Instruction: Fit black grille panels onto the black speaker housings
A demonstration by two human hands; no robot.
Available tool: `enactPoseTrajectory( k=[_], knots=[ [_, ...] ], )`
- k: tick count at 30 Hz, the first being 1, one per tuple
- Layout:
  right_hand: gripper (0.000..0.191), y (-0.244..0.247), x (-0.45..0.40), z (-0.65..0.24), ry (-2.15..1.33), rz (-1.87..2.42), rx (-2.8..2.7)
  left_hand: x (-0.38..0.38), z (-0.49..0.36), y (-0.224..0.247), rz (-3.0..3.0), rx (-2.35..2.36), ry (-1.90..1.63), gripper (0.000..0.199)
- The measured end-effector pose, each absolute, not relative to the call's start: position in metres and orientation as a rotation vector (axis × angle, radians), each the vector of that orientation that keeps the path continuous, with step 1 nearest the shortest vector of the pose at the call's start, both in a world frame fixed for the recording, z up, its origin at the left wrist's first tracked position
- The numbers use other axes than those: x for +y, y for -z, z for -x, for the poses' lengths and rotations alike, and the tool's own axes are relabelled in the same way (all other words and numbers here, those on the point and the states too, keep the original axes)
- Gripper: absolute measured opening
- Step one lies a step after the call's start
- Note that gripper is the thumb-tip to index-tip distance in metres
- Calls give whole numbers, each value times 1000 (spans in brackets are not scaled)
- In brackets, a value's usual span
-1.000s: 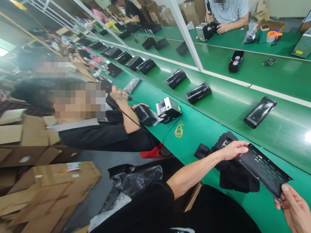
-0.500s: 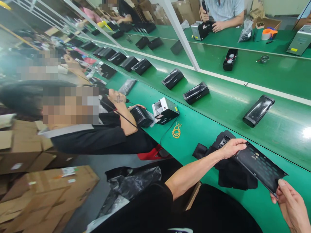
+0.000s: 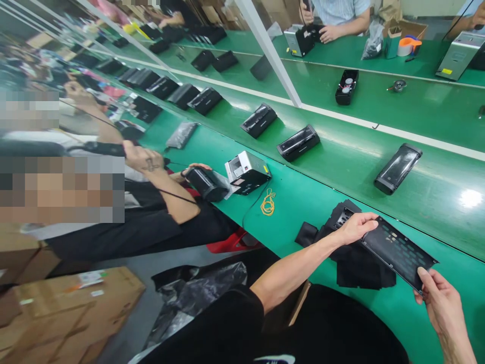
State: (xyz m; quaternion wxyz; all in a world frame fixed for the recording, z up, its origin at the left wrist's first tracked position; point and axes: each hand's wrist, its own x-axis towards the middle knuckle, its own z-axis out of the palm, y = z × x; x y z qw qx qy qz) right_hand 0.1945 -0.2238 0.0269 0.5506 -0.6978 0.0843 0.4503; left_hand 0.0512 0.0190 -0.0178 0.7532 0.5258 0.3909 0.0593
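A thin black perforated panel (image 3: 397, 250) is held tilted above the green table (image 3: 291, 202). My left hand (image 3: 358, 227) pinches its upper left end, thumb on top. At the lower right end, my right hand (image 3: 439, 296) grips the panel's corner between thumb and fingers. Black cloth-like sheets (image 3: 366, 273) lie beneath the panel, with a black part with openings (image 3: 343, 217) on them beside my left hand. A small black folded piece (image 3: 306, 234) rests to their left.
Black speaker-like units (image 3: 398, 169) stand on the green conveyor ahead. A silver-and-black box (image 3: 248, 173) and yellow cord loops (image 3: 268, 202) lie left. A co-worker's arm (image 3: 170, 194) reaches over the table at left. Cardboard boxes (image 3: 76, 308) stand lower left.
The view has shifted, so most things appear further left. Both hands still hold the panel, and the right fingers sit slightly further in over its end. The co-worker's raised hand has moved left.
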Motion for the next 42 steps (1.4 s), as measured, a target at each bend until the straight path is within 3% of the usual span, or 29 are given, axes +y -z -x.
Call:
enactPoseTrajectory(
  k=[14,30,36,42],
  knots=[
    [54,-10,-230,-195,-1039,1724,248,11,-50,19,-1125,803,-143,62],
    [61,-11,-225,-197,-1032,1609,245,9,-57,1,-1131,830,-211,43],
    [59,-26,-225,-200,-996,1619,233,11,-51,10,-926,763,-191,60],
    [58,-38,-220,-224,-1161,1716,83,22,-63,35,-488,557,251,78]
  ],
)
